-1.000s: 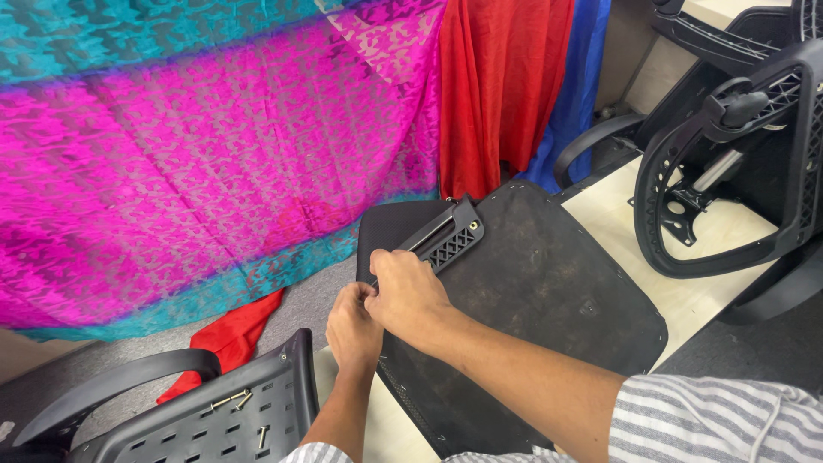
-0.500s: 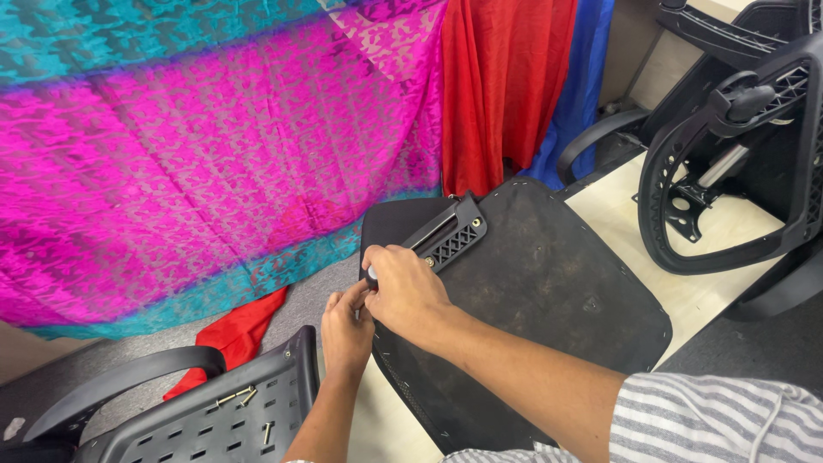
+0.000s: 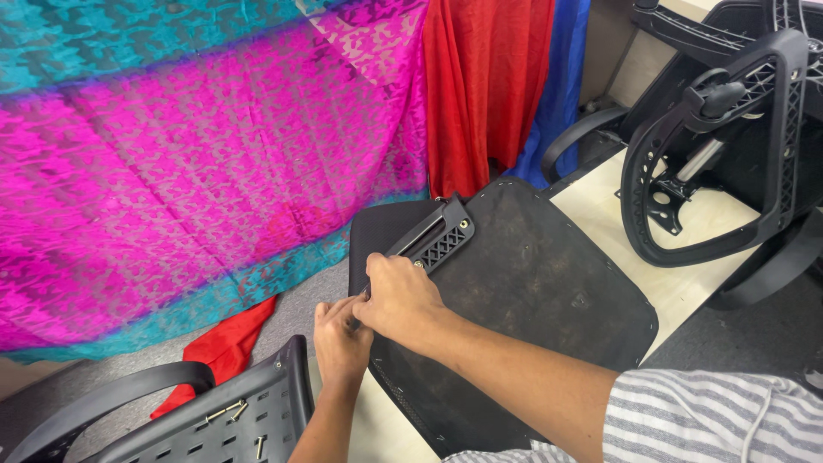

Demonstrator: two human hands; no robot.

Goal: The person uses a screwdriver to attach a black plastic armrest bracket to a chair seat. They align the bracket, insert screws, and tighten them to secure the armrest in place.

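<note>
A black chair seat pan (image 3: 531,283) lies underside up on a light board. A black slotted bracket (image 3: 433,240) sits on its far left corner. My right hand (image 3: 401,298) reaches in from the lower right in a striped sleeve. It rests at the bracket's near end, with its fingers pinched on a small metal piece (image 3: 366,291) that is mostly hidden. My left hand (image 3: 339,339) is just below it at the seat's left edge, fingers curled and touching the right hand's fingertips. Whether the left hand holds anything is hidden.
A black plastic chair back (image 3: 214,420) with an armrest lies at the lower left, with loose screws (image 3: 227,411) on it. A black chair frame (image 3: 711,146) stands at the right. Pink and teal cloth (image 3: 197,171), red cloth (image 3: 484,86) and blue cloth (image 3: 561,86) hang behind.
Both hands stay at the bracket's near end. The left hand has slid slightly down and to the left. The seat and bracket have not moved.
</note>
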